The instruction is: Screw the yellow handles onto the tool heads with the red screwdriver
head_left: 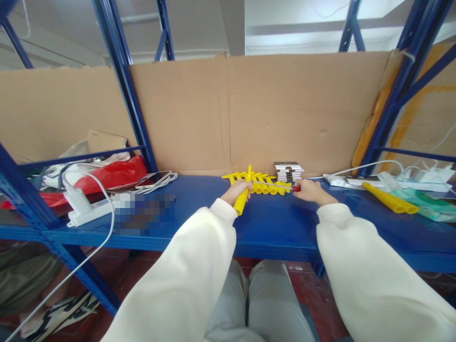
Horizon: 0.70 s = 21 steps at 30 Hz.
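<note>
My left hand [235, 191] is wrapped round a yellow plastic piece [241, 201] with a hollow tube-shaped end, tilted over the blue shelf. In my right hand [311, 191] is a screwdriver [296, 188] with a red handle. Its thin metal shaft points left to the upper part of the yellow piece; whether the tip touches it I cannot tell. Just behind both hands, several similar yellow pieces [264, 188] lie side by side in a row. A small stack of black-and-white printed boxes or cards [288, 171] sits behind the row's right end.
Two yellow tubes [390, 198] lie at the right beside a green packet [427, 204] and white adapters [432, 173]. At left are a power strip [92, 213], cables and a red bag [114, 175]. Cardboard [285, 109] walls the back between blue posts [124, 90].
</note>
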Available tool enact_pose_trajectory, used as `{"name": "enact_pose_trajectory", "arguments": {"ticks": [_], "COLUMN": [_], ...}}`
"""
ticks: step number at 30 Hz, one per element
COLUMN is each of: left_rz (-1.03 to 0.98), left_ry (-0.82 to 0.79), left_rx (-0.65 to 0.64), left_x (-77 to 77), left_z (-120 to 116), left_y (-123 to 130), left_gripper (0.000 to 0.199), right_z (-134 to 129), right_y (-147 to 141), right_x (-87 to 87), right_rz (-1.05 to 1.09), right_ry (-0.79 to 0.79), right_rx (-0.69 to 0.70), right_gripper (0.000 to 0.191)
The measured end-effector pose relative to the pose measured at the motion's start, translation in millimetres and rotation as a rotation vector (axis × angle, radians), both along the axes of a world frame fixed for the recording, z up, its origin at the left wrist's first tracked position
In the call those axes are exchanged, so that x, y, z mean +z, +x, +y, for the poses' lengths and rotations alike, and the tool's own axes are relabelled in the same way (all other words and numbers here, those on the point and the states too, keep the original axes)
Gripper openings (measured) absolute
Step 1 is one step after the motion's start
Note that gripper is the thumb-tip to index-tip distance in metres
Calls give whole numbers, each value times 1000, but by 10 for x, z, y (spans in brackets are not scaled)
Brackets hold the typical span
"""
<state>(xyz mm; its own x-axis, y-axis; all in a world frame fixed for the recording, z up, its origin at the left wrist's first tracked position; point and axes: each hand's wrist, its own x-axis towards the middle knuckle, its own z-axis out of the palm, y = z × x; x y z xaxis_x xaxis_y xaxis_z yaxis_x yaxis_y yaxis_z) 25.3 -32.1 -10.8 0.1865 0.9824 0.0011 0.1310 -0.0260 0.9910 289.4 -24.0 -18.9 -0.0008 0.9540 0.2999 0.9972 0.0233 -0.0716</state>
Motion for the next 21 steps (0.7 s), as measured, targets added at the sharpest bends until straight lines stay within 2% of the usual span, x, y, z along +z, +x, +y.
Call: {"name": "enact_pose_trajectory", "arguments": {"ticks": [5,13,21], "left_rz": [-27,-11,12], "left_ry": [18,4,-3], "left_rx": [-8,10,11], "left_x": [-24,-7,-2], "left_z": [16,2,7], "left_y": [-9,2,9], "left_gripper": [13,13,12], "right_z": [4,-25,21], "right_y": [11,-30,25], "right_x": [-11,30,-19], "right_rz": [31,26,31], "right_ry": [-27,-35,-9], "right_rx": [53,9,39], "right_gripper": [6,2,7]}}
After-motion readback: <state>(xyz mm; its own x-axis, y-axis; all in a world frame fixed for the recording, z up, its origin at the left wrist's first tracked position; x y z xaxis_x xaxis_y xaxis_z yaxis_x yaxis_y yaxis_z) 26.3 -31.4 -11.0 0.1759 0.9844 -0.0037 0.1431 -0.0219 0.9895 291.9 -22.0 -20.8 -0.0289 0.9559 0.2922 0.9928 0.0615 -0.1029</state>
